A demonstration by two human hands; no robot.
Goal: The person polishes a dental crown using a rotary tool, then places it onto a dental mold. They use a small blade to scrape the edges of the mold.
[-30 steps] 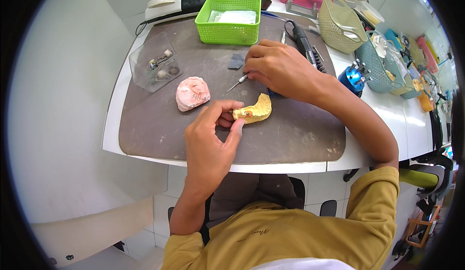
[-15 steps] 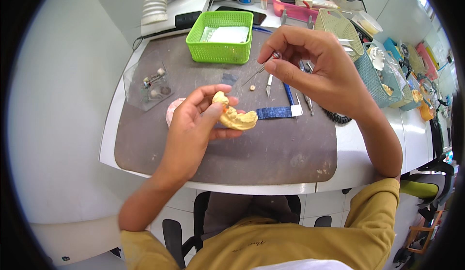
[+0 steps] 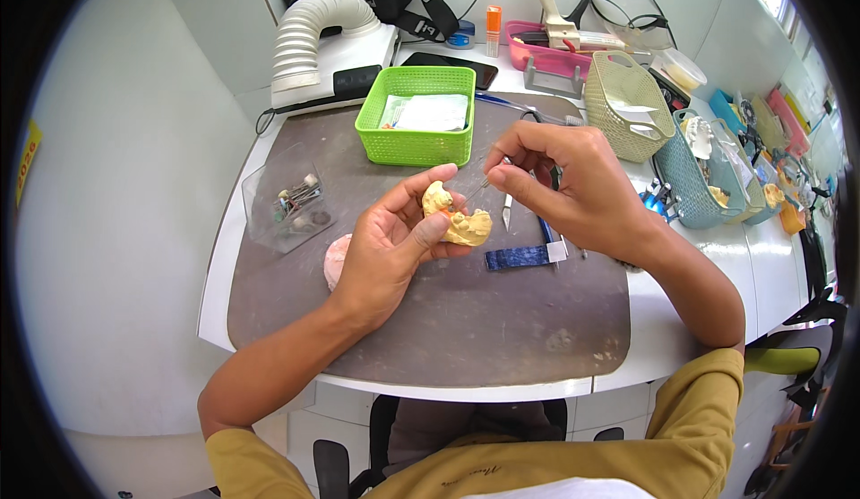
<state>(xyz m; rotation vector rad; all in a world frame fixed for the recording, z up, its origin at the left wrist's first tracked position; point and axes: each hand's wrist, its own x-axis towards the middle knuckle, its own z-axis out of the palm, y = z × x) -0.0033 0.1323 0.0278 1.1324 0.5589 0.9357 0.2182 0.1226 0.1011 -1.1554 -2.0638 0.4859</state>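
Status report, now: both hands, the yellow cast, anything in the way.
Left hand gripping yellow cast. Right hand pinching thin metal tool, tip near cast, contact unclear. Left thumb covering part of cast; blue strip on mat, right of it.

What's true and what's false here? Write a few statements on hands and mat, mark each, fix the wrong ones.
1. The left hand holds the yellow tooth model. True.
2. The right hand is empty. False: it holds a thin metal tool.
3. The clear box is left of the green basket. True.
4. The blue strip lies inside the green basket. False: it lies on the mat.
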